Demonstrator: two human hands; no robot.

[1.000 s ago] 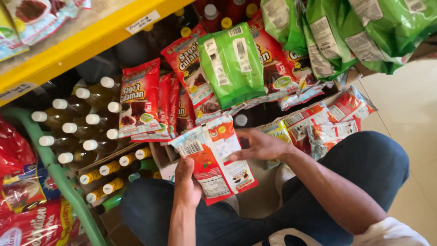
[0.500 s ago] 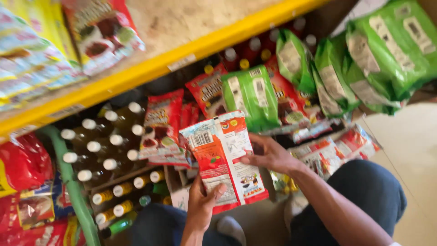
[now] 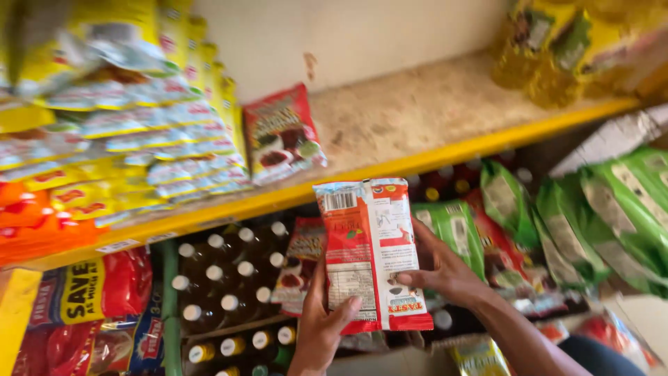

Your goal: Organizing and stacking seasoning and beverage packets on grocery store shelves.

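Red packets [image 3: 372, 254], a small stack of flat sachets with white panels on their backs, are up in front of the yellow shelf edge [image 3: 445, 159], held upright with the printed backs facing the camera. Left hand [image 3: 321, 327] comes up from below, thumb pressed across the lower front of the stack, palm cupped under its bottom left corner, so it is closed on the packets. Right hand [image 3: 445, 270] is over on the right edge, thumb on the face and fingers wrapped behind, gripping the same stack from the side. Both hands on it, packets clear of the shelves and touching nothing else.

Just above and left, a lone red sachet [image 3: 282, 134] leans on the dusty upper shelf board [image 3: 417, 111], tilted against a stack of yellow packets [image 3: 139, 132]. Further right on that board, yellow bags [image 3: 557, 49] sit blurred at the top corner.

Below the shelf edge, behind the held stack, dark bottles with white caps [image 3: 229, 278] stand in rows, and a few yellow-capped ones sit lower down near the left wrist. More red packets [image 3: 303, 268] lean just beside the bottles. To the right, green packets [image 3: 605, 216] hang in a row, one of them peeking out directly behind the right hand. Far left, big red bags [image 3: 90, 289] with yellow labels are stacked low, well apart from both hands. A dark sleeve or knee shows at the bottom right, too blurred to tell which
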